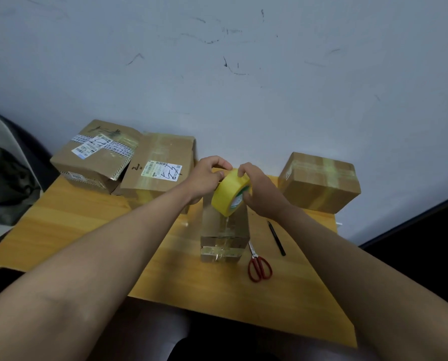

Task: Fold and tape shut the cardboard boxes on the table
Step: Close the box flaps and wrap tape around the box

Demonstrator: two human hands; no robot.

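- The right hand [259, 188] is pinching the yellow tape roll [230, 194], fingertips curling over its top edge and thumb at the green core, so the roll can turn as the tape pays out.
- The left hand [207, 178] is curling its fingers at the roll's far side, at about 10 o'clock of it; whether they are holding the roll or pressing the box top beneath cannot be told.
- A clear tape strip [226, 225] is running from the roll's bottom down the near face of the tall cardboard box [224, 235], which is standing upright at table centre, probably so the seam gets covered in one pull.
- Red-handled scissors [259, 267] and a black pen [276, 238] are lying just beside the box at 4 and 3 o'clock, likely kept handy for cutting.
- Already-taped boxes are sitting away from the work: a taped box [319, 183] at 2 o'clock, a labelled box [160, 168] and a striped-tape box [95, 155] at 10 o'clock on the wooden table [87, 230].
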